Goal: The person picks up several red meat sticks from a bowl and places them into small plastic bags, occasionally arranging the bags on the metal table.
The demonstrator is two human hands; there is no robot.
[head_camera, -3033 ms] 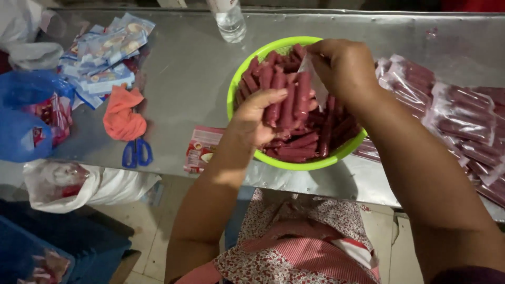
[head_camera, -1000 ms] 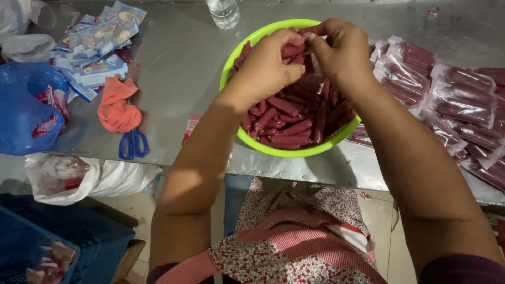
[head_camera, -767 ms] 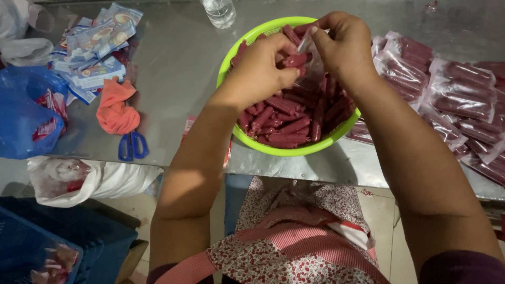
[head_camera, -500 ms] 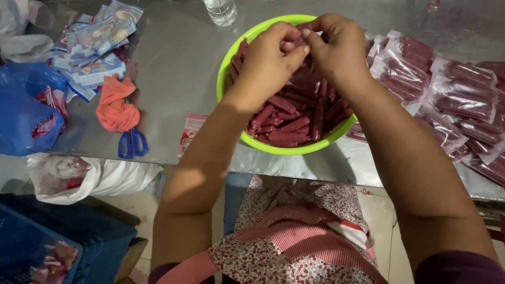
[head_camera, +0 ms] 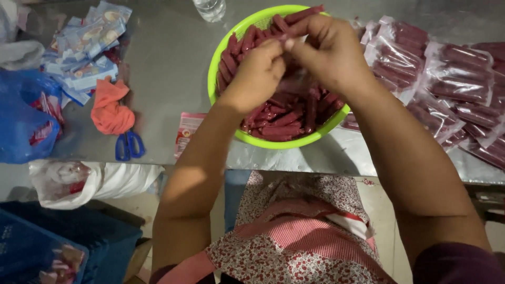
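Observation:
A lime green bowl (head_camera: 226, 58) heaped with dark red sausages (head_camera: 279, 118) sits on the steel table. Both my hands hover over it, fingertips meeting. My left hand (head_camera: 256, 73) and my right hand (head_camera: 329, 50) pinch the top of a clear plastic bag (head_camera: 294, 84) that hangs between them above the sausages. One sausage (head_camera: 307, 13) pokes out above my right hand's fingers. Whether sausages are inside the bag is hard to tell.
Filled clear packs of sausages (head_camera: 436, 79) lie in a pile at the right. At the left are blue printed packets (head_camera: 84, 47), an orange cloth (head_camera: 109, 108), blue scissors (head_camera: 128, 144), a blue plastic bag (head_camera: 21, 118) and a red packet (head_camera: 187, 131). A water bottle (head_camera: 209, 8) stands behind the bowl.
My left hand rose from the sausages to meet my right hand over the bowl. Both hands now pinch the clear bag together.

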